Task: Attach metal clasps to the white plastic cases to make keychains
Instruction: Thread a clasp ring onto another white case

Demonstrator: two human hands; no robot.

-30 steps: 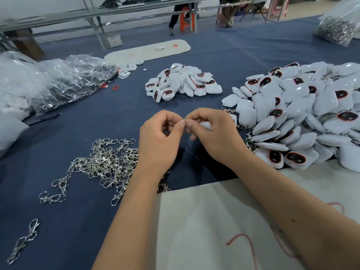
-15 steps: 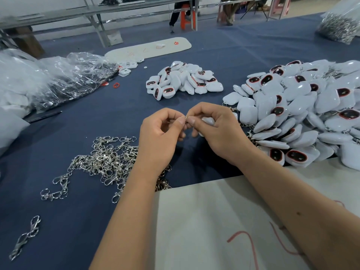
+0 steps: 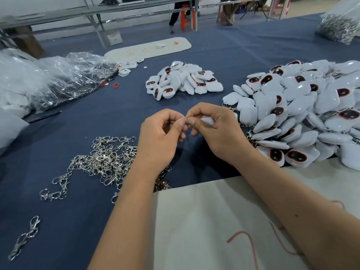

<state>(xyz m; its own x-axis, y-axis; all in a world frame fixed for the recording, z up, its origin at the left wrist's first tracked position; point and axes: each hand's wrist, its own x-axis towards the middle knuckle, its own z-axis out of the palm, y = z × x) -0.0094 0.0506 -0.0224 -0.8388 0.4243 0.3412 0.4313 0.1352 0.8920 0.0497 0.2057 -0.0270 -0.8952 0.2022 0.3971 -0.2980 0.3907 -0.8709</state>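
Cloth [image 3: 109, 121] covers the table. Cases [image 3: 303, 114] heap at three o'clock, a smaller pile [image 3: 185, 80] at twelve, clasps [image 3: 101, 162] at nine. Left hand [image 3: 159, 141] and right hand [image 3: 216, 133] meet at centre, fingertips pinching a ring [image 3: 186, 119]; right also curls round a case [image 3: 208, 120].

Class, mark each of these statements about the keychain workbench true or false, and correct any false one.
1. Both hands, left hand and right hand, meet at a small metal ring. True.
2. The loose metal clasps lie to the right of the hands. False: they lie to the left.
3. The biggest pile of white cases is on the right. True.
4. The table cloth is red. False: it is dark blue.
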